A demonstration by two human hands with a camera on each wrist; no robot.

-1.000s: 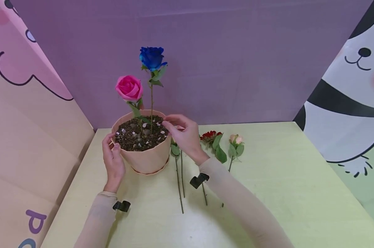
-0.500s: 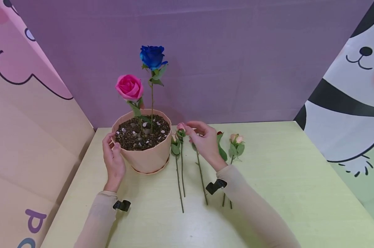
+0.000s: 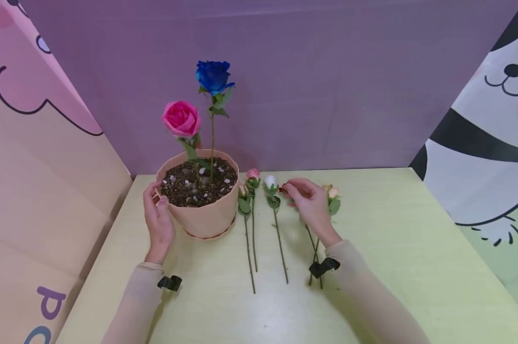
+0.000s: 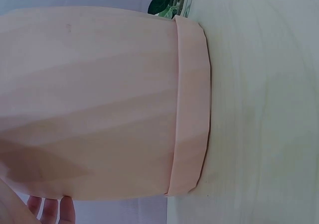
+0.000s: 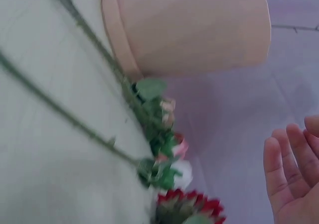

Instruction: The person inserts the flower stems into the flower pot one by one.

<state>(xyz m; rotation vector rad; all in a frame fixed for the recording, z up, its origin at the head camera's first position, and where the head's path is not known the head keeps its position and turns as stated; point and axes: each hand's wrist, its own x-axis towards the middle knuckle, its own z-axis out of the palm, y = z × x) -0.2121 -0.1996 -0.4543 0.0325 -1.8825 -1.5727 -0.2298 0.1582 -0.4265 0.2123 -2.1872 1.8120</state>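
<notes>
In the head view, a pale pink flowerpot [image 3: 205, 220] stands on a matching saucer, filled with dark soil. A pink rose [image 3: 181, 118] and a taller blue rose [image 3: 213, 76] are upright in it. My left hand [image 3: 159, 229] holds the pot's left side, fingers round the rim and thumb in front. Above the lying flowers is my right hand [image 3: 313, 208], its fingers loosely bent and holding nothing in the right wrist view. It partly hides a red flower [image 3: 283, 188] in the head view; the right wrist view shows the fingers apart from that flower.
Right of the pot lie a pink rose [image 3: 253, 175], a white rose [image 3: 270, 182] and a peach flower [image 3: 333, 192] on the pale table [image 3: 392, 239], stems toward me. A purple backdrop [image 3: 327, 86] rises behind, with printed panels at both sides.
My right hand has moved right, from the pot's rim across the pink and white roses to the red flower. The left hand stays on the pot.
</notes>
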